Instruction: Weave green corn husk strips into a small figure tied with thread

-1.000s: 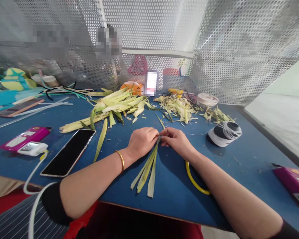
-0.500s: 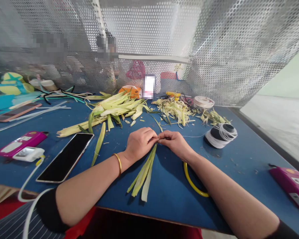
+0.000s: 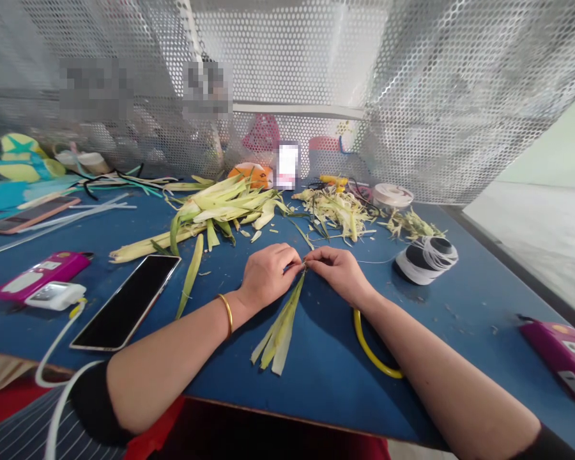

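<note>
My left hand is closed, thumb and forefinger pinched at the top of a small bunch of corn husk strips. The pale green strips fan out below the fingers toward the table's front edge. My right hand is closed too, its fingertips pinched close against the left ones at the bunch's tip. A thin white thread runs from a spool on the right to my right hand. The exact hold between the fingertips is partly hidden. Under my right forearm lies a yellow ring-shaped tube.
Behind my hands lie a heap of corn husks and shredded husk. A black-screened phone and purple power bank lie left; another purple power bank is right. A perforated metal screen stands at the back.
The husk bunch has shifted up and its loose ends sit closer together and farther from the table edge. My right hand's fingers have lifted slightly, still near the left fingertips.
</note>
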Tool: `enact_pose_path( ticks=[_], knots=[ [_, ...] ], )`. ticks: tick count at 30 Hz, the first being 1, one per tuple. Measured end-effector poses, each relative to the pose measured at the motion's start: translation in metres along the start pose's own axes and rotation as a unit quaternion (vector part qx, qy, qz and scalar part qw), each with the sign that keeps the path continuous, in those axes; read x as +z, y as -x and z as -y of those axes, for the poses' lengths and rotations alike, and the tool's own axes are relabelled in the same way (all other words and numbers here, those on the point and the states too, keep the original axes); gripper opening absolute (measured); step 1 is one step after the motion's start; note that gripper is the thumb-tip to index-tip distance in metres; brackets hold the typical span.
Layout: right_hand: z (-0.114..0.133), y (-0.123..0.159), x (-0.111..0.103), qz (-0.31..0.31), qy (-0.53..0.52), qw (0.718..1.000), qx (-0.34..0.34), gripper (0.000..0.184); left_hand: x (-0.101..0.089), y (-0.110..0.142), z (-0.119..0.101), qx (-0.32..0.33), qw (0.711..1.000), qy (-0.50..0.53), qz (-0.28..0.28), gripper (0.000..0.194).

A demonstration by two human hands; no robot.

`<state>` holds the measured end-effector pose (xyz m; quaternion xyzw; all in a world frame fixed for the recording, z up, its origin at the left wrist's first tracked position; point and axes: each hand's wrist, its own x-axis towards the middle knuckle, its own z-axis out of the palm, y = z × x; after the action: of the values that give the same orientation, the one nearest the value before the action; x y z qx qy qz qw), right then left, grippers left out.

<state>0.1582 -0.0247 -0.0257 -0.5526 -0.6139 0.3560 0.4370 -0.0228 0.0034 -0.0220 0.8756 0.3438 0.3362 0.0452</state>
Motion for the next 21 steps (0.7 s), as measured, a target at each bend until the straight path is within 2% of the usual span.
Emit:
enact_pose_path(
  ticks=[5,11,13,17,21],
  knots=[
    [0.005,0.001,-0.008,-0.003,0.093,0.988,-0.122,0.009,-0.001,-0.001,0.003,-0.008,1.000,0.006,0.015,0.012],
    [0.019,0.004,-0.022,0.033,0.249,0.949,-0.190,0.014,-0.006,-0.004,0.008,-0.067,0.995,0.015,0.074,0.012],
    [0.022,0.005,-0.025,0.052,0.279,0.943,-0.175,0.015,-0.007,-0.005,0.010,-0.095,0.991,0.009,0.098,0.012],
    [0.020,0.004,-0.027,0.097,0.285,0.950,-0.084,0.013,-0.007,-0.006,0.012,-0.135,0.983,0.005,0.126,0.013],
    [0.016,0.003,-0.023,0.144,0.205,0.968,0.031,0.011,-0.006,-0.006,0.012,-0.148,0.980,0.003,0.136,0.012]
  ],
)
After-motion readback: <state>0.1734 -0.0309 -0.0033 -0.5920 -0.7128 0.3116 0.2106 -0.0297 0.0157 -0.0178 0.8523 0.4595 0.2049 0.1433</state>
